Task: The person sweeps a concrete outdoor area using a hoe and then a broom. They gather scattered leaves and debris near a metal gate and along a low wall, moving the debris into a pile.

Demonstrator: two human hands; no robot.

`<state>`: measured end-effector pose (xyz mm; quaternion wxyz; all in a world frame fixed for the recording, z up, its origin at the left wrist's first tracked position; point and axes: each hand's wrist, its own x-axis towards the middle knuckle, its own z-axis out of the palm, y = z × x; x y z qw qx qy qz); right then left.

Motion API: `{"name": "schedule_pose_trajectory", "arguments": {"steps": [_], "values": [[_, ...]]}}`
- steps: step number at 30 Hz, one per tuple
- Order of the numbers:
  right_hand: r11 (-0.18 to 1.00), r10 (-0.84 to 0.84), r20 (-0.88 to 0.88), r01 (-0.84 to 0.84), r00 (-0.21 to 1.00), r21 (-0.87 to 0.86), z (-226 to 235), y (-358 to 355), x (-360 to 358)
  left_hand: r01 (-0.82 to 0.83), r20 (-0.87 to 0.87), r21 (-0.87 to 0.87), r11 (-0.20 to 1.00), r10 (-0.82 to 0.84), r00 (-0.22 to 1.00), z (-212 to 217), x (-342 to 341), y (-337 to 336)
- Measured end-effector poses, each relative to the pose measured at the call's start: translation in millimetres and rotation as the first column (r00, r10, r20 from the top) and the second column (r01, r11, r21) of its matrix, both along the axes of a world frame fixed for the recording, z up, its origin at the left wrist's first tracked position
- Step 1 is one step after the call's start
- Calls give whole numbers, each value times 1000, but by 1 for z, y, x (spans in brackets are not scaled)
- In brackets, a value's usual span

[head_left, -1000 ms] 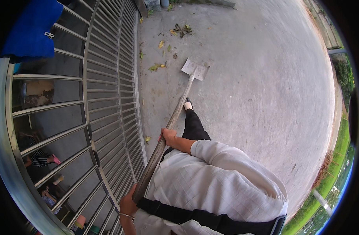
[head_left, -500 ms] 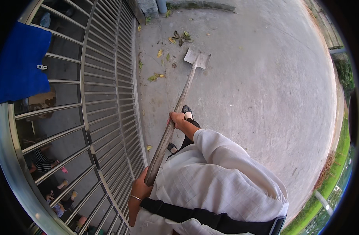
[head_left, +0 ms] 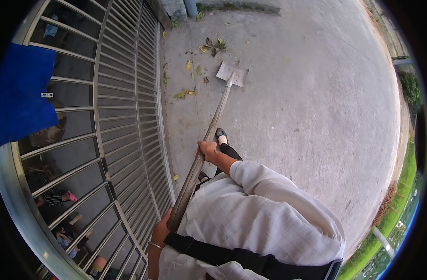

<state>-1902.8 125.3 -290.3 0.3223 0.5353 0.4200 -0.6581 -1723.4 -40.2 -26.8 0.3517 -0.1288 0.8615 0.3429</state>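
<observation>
Drawn back a little toward the body since half a second ago, the shovel (head_left: 216,116) now lies aslant from 7 o'clock up to just past 12, both hands with it. Its handle (head_left: 195,169) is weathered wood, straight, round and streaked with grain; its blade (head_left: 232,73) is a broad, nearly square plate of dull pale metal, scuffed. Smooth grey concrete (head_left: 311,102) spreads beneath, with curled yellow and brown leaves (head_left: 215,46) near 12 o'clock, beyond the blade. Shiny tubular bars make up the gate (head_left: 96,95) from 7 to 11 o'clock; blue cloth (head_left: 24,93) hangs over it toward 9

Near the middle, the right hand (head_left: 207,150) has its fingers curled closed round the handle, the forearm slanting up from a loose white sleeve (head_left: 260,175) at 5 o'clock. At 7 o'clock the left hand (head_left: 162,227) is closed on the handle's butt end, low beside the waist, a thin bracelet (head_left: 155,245) round its wrist

Most left fingers are hidden behind the wood. Whether the blade touches the concrete cannot be told. One black shoe (head_left: 222,135) shows beside the handle; the other (head_left: 203,177) is partly covered. Figures (head_left: 51,192) behind the gate toward 8 o'clock are dim and cut by bars, and the grass (head_left: 386,238) at 4 o'clock is squeezed against the rim
</observation>
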Motion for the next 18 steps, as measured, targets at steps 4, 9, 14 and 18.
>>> {"name": "schedule_pose_trajectory", "arguments": {"steps": [4, 9, 14, 18], "values": [[997, 17, 10, -17, 1000, -76, -37, 27, -39, -77, 128, -44, 996, 82, 988, -25, -24, 33], [998, -18, -81, 13, 997, -62, -33, 35, -41, -12, 105, -74, 997, 20, 994, -20, -46, 38], [995, -96, 1, 96, 995, -41, -28, 18, -16, 27, 32, -84, 996, -24, 999, -9, -19, 14], [994, -83, -66, 79, 994, -71, -41, 46, -61, -68, 107, -99, 993, 79, 991, -25, -53, 43]]}}
